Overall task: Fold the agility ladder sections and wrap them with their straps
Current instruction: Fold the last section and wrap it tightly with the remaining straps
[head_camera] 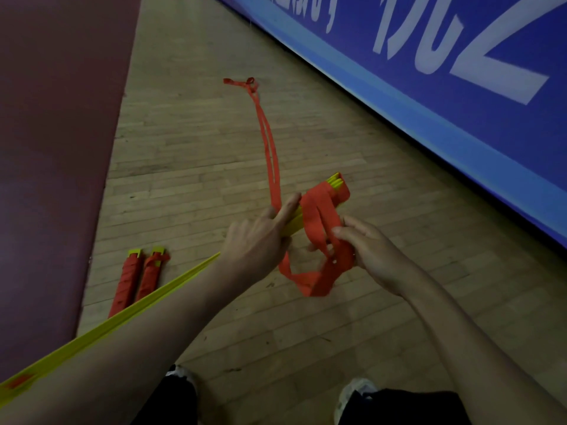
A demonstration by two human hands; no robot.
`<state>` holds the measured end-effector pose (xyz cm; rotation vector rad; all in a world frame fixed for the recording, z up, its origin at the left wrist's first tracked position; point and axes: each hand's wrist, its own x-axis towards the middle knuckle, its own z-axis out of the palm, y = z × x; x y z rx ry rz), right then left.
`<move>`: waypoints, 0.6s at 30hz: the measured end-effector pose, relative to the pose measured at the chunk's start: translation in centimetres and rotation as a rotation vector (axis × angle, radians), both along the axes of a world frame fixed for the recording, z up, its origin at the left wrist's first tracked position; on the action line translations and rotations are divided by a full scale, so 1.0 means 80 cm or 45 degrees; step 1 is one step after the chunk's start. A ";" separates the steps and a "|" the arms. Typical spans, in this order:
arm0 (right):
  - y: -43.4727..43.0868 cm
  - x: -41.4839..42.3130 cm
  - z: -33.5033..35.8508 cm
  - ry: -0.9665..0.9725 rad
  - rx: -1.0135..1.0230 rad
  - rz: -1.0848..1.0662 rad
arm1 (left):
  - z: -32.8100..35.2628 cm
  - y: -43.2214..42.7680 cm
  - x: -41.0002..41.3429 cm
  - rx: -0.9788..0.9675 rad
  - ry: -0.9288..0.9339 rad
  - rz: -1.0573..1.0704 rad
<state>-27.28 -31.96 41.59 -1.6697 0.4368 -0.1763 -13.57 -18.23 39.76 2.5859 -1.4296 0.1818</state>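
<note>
I hold a stack of yellow ladder rungs [293, 223] above the wooden floor, running from lower left to the middle of the view. My left hand [260, 237] grips the stack around its middle, forefinger stretched along it. Orange strap [316, 216] is wound in loose turns around the far end of the stack. My right hand [362, 243] pinches a hanging loop of this strap beside the stack. A double length of strap [270, 148] trails away across the floor to a knotted end [250, 84].
Two wrapped ladder bundles [138, 280] lie side by side on the floor at the left, near a dark red mat [55, 148]. A blue padded banner wall [429, 72] runs along the right. My shoes [352, 394] show at the bottom.
</note>
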 end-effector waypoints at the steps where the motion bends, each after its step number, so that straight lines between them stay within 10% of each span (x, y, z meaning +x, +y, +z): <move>1: -0.001 -0.001 0.000 -0.008 0.001 0.040 | 0.000 0.000 -0.001 -0.005 -0.003 -0.006; 18: 0.028 0.011 0.006 -0.181 -0.011 -0.129 | 0.019 0.005 0.011 -0.108 0.176 0.022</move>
